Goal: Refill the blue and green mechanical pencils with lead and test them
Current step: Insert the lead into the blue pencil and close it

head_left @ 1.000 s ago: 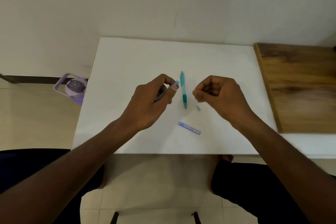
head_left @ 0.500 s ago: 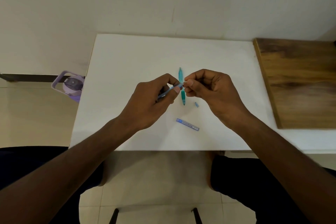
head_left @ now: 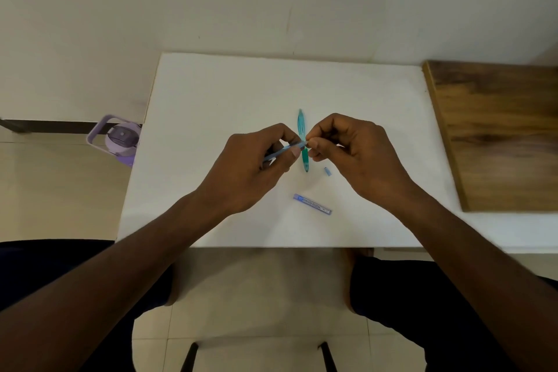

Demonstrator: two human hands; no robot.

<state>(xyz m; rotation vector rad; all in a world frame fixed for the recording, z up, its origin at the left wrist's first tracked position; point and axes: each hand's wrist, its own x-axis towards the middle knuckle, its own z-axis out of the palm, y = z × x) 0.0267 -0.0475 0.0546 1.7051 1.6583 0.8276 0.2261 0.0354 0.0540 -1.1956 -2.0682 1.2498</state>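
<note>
Nearest on the white rectangular desk (head_left: 211, 93) lies the small blue rectangular lead case (head_left: 312, 204), its long axis running from 10 to 4 o'clock. Just beyond it, towards 1 o'clock, a tiny pale blue pencil cap (head_left: 326, 171) rests on the desk. Above the desk the left hand (head_left: 241, 169) grips the slim blue mechanical pencil (head_left: 285, 149), fingers curled round the barrel; its long axis runs from 8 to 2 o'clock, with the far end pointing at 2 o'clock. The right hand (head_left: 359, 157) pinches at that end with thumb and forefinger; what it pinches is too small to tell. The translucent green mechanical pencil (head_left: 303, 142) lies flat beneath both hands, tip at 6 o'clock. Half a second ago the hands already met here; a second ago the right hand was well apart from the blue pencil
</note>
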